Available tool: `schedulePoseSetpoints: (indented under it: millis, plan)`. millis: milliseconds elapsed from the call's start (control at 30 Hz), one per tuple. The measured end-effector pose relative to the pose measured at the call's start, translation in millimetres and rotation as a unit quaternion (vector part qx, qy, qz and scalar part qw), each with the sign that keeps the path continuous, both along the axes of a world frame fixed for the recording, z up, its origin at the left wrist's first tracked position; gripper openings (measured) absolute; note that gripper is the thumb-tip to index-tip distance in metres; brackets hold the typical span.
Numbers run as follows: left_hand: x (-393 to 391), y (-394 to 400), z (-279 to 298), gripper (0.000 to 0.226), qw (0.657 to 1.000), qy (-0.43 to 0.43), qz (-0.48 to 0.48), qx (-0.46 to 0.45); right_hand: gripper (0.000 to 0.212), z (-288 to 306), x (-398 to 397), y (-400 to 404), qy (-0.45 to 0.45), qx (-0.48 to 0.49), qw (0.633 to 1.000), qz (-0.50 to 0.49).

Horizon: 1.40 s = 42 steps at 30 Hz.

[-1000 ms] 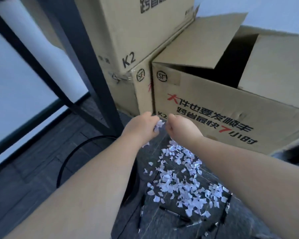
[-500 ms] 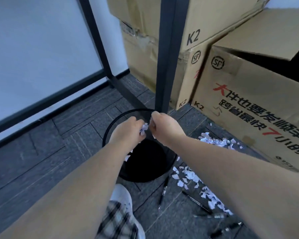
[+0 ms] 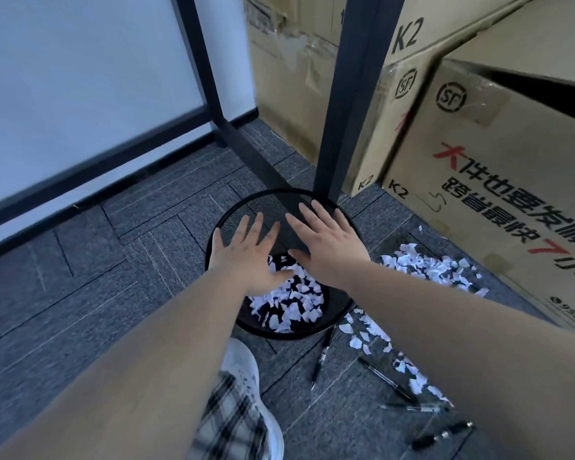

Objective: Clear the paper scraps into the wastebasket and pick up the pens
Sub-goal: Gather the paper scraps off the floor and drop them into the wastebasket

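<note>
A round black mesh wastebasket (image 3: 246, 210) stands on the carpet, with white paper scraps (image 3: 289, 303) lying in its bottom. My left hand (image 3: 246, 257) and my right hand (image 3: 329, 244) hover flat over its opening, fingers spread, holding nothing. More white scraps (image 3: 422, 267) lie on the floor to the right of the basket, by the cardboard box. Several black pens lie on the carpet at the lower right: one pen (image 3: 321, 358) near the basket, another pen (image 3: 385, 381) beside the scraps, a third pen (image 3: 442, 434) nearest me.
A dark metal post (image 3: 352, 94) rises just behind the basket. Large cardboard boxes (image 3: 498, 167) stand to the right and behind. A frosted glass partition (image 3: 80, 94) with a dark frame is at the left. My white shoe (image 3: 246, 370) and plaid trouser leg are below the basket.
Both hands were pinched on a bunch of scraps above the basket. Now they are spread flat, and the scraps lie in the basket's bottom. The view has tilted down.
</note>
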<state>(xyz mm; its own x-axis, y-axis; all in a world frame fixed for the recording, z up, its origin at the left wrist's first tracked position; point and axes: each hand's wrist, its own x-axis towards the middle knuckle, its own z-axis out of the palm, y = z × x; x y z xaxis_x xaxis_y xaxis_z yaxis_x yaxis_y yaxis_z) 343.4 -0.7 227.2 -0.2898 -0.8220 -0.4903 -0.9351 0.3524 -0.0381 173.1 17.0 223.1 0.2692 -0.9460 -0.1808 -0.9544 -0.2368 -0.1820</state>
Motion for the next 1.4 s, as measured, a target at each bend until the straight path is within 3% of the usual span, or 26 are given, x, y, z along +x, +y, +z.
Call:
schedulePoseSetpoints:
  millis: [200,400,733,1000,1400]
  plan:
    - [-2,3,13,0.092,1.0,-0.01,-0.008,-0.011,0.067,5,-9,6,0.052,-0.013,0.998,-0.027]
    - [-29,5,33,0.085,0.996,0.025,-0.037,-0.071,0.064,20,-33,11,0.027,-0.045,0.997,-0.048]
    - [-160,-7,46,0.085,0.975,0.081,-0.144,-0.146,0.06,21,-163,46,0.03,-0.081,0.979,-0.183]
    - [-268,12,-33,0.082,0.971,0.081,-0.206,-0.091,0.062,-61,-261,90,0.038,0.007,0.965,-0.26]
    - [-323,-7,-186,0.081,0.974,0.058,-0.217,-0.009,0.072,-198,-318,84,-0.01,0.098,0.945,-0.312]
